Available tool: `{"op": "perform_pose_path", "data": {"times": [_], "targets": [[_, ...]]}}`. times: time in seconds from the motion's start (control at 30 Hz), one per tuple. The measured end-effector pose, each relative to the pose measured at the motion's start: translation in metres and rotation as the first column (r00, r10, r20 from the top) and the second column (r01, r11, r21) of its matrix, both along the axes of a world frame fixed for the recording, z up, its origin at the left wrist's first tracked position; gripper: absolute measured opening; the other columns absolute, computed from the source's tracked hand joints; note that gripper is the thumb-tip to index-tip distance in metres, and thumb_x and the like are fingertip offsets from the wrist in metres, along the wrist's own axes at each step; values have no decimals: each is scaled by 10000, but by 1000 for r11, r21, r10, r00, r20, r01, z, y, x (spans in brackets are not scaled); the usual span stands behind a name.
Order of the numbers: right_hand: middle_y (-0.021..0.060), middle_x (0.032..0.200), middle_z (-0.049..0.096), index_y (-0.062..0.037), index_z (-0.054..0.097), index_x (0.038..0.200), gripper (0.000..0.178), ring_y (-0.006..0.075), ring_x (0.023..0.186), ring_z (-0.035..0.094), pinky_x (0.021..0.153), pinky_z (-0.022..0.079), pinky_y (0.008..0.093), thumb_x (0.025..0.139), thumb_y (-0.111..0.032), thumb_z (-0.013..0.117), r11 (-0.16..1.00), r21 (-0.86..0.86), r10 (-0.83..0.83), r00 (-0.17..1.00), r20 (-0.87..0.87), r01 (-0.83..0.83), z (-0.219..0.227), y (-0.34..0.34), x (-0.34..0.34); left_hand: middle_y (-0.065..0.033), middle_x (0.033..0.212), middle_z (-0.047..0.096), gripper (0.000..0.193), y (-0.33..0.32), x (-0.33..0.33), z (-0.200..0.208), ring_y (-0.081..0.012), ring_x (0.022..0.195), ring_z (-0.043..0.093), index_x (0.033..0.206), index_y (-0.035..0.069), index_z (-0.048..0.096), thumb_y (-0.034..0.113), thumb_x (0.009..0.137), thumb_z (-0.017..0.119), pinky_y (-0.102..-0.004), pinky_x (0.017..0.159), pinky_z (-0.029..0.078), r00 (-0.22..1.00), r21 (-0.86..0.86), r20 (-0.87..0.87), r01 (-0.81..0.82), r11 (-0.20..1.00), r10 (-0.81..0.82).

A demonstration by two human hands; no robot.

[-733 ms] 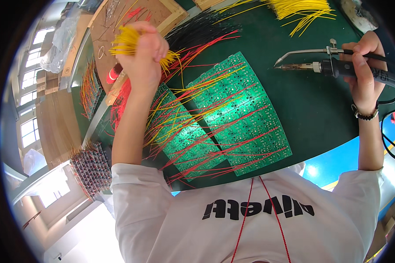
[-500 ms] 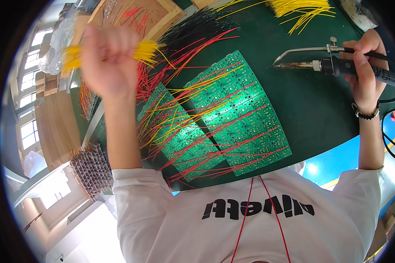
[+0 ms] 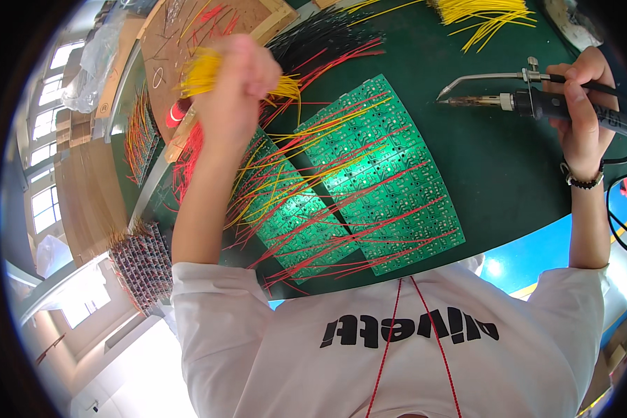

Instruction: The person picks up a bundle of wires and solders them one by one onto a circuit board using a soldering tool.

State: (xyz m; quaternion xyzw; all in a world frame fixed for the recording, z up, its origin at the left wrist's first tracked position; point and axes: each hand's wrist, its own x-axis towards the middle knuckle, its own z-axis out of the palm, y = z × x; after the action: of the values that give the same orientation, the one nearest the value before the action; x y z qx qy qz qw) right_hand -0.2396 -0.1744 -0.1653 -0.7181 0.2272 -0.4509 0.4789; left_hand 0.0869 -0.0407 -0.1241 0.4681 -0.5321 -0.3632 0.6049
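Overhead, two hands work above green printed circuit boards threaded with red and yellow wires.
Left hand is fisted around a bundle of thin yellow wires, raised over the boards; right hand grips a black-handled soldering iron above the dark green table.

Green work mat; bright windows at left; pale floor.
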Motion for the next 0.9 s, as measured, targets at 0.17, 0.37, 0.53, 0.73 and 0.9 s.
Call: {"op": "perform_pose_path", "data": {"times": [0.17,0.37,0.53,0.73,0.9], "targets": [[141,749,610,-55,455,889,136,32,410,375,370,273,166,827,-159,518,1000,6,23,1000,13,-23,1,-2,0,27,484,222,443,-6,4,23,-108,427,242,562,119,306,313,960,317,-276,442,246,995,-153,-70,53,987,-64],[141,751,612,-56,453,888,136,35,410,376,371,280,171,832,-162,516,999,-37,-13,1000,-13,13,2,0,-1,8,491,267,414,9,14,19,-121,470,326,615,110,354,329,962,299,-277,470,296,993,-114,-108,32,993,-44],[127,735,610,-53,457,892,144,35,411,380,377,281,172,828,-165,520,999,-43,14,1000,-14,-15,1,-1,-1,-3,526,346,335,2,12,-20,-127,486,367,698,78,423,289,952,370,-295,510,359,996,-32,81,29,999,-27],[121,731,607,-51,464,893,138,34,413,386,382,291,171,820,-157,513,1000,-25,5,1000,-11,-5,0,-1,1,8,525,325,324,-7,2,-14,-110,488,339,715,76,426,290,954,382,-288,535,365,997,73,-28,-72,995,74],[126,754,606,-48,466,892,147,36,414,402,383,304,166,817,-164,516,999,-12,-53,998,-34,53,0,0,0,18,543,302,367,-12,15,12,-113,481,286,758,116,437,424,941,353,-274,511,306,986,-137,-154,47,990,-68]]}}
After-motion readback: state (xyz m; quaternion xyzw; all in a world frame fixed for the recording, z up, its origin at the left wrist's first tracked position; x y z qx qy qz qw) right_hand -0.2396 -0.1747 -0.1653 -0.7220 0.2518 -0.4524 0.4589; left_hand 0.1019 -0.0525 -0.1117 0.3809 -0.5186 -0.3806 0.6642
